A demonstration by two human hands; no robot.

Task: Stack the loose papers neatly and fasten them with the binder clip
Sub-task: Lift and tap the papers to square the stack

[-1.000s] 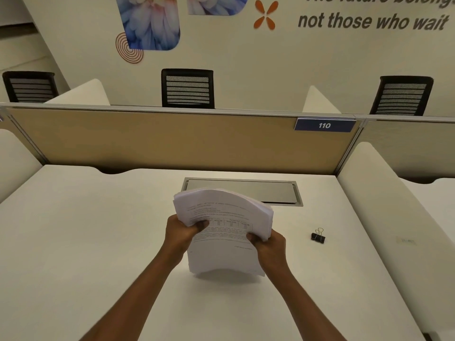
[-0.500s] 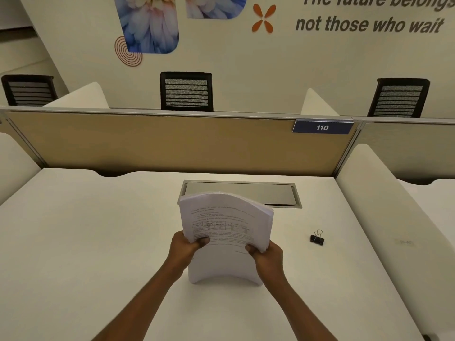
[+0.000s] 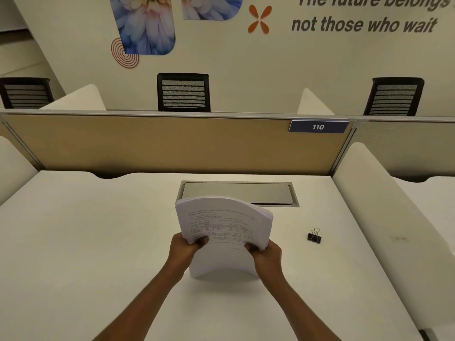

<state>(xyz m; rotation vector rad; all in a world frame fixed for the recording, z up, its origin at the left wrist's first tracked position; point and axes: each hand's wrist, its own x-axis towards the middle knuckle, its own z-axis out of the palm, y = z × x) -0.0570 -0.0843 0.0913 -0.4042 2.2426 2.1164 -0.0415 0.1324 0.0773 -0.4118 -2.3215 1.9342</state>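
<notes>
A thick stack of white printed papers (image 3: pixel 222 227) stands on its bottom edge on the white desk (image 3: pixel 86 242), bowed toward me. My left hand (image 3: pixel 186 247) grips its left side and my right hand (image 3: pixel 267 252) grips its right side, thumbs on the front sheet. The sheets' top edges look nearly even, slightly fanned at the right. A small black binder clip (image 3: pixel 314 236) with silver wire handles lies on the desk to the right of the stack, apart from both hands.
A metal cable-hatch lid (image 3: pixel 266 191) is set into the desk just behind the papers. A tan partition (image 3: pixel 172 143) with a "110" label closes the back. White side dividers (image 3: pixel 384 205) flank the desk. Black chairs stand beyond the partition.
The stack has come down from just above the desk and now stands on its lower edge, more upright and squarer. Both hands kept their grip. The clip has not moved.
</notes>
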